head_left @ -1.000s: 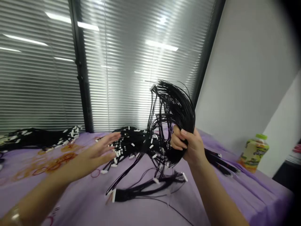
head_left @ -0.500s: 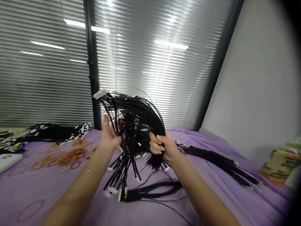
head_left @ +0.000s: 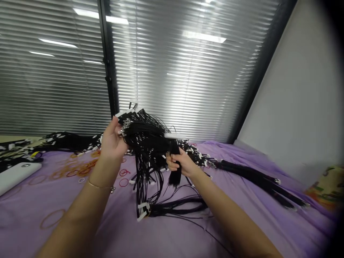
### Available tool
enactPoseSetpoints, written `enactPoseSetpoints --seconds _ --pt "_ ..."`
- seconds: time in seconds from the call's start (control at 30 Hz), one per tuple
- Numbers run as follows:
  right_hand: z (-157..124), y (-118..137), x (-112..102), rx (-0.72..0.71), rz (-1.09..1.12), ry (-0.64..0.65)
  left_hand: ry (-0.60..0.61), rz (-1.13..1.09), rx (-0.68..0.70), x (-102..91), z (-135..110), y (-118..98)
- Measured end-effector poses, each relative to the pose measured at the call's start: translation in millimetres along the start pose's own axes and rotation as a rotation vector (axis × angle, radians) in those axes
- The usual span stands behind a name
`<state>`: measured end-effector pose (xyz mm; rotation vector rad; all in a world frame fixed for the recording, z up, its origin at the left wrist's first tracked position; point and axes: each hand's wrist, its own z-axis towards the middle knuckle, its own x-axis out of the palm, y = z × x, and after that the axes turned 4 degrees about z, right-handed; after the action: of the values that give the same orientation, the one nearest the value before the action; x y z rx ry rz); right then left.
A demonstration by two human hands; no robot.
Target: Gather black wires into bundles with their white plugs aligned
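Observation:
A thick bundle of thin black wires with small white connectors [head_left: 150, 138] is held up above a purple cloth [head_left: 172, 233]. My right hand [head_left: 179, 163] is closed in a fist round one end of the bundle, whose short tail hangs below the fist. My left hand [head_left: 112, 141] grips the other end, fingers curled round the wires near the connector tips. Loose strands droop from the bundle down to a flat coil of black wires [head_left: 174, 208] lying on the cloth.
More black wire bundles lie at the back left [head_left: 67, 141] and stretch to the right [head_left: 258, 179]. Several orange and red rubber bands [head_left: 77, 169] are scattered at left. A white flat device [head_left: 16, 175] lies at far left. A blurred bottle [head_left: 326, 188] stands at right.
My left hand rose from the cloth and took hold of the bundle's far end. The bundle tipped from upright to lying across between both hands. The view swung to the right.

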<state>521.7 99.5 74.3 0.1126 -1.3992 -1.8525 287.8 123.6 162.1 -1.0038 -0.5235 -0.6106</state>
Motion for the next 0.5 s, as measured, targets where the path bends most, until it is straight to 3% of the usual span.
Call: enactPoseSetpoints --seconds 0.1,0.27,0.4,0.5 --pt "1.8 -17.5 -7.6 0.054 -0.007 -0.019 -0.007 -0.136 -0.069 13.0 -12.8 -6.2" --pt "6.1 -45.3 -24.9 0.074 0.001 -0.106 0.043 -0.098 -0.091 24.9 -24.6 -3.6" --pt "7.7 -48.9 -33.0 0.009 0.025 -0.205 0.043 -0.130 -0.112 27.3 -26.6 3.2" --pt "7.4 -43.0 -32.0 -0.022 0.081 -0.209 0.013 -0.173 -0.130 30.8 -29.9 5.4"
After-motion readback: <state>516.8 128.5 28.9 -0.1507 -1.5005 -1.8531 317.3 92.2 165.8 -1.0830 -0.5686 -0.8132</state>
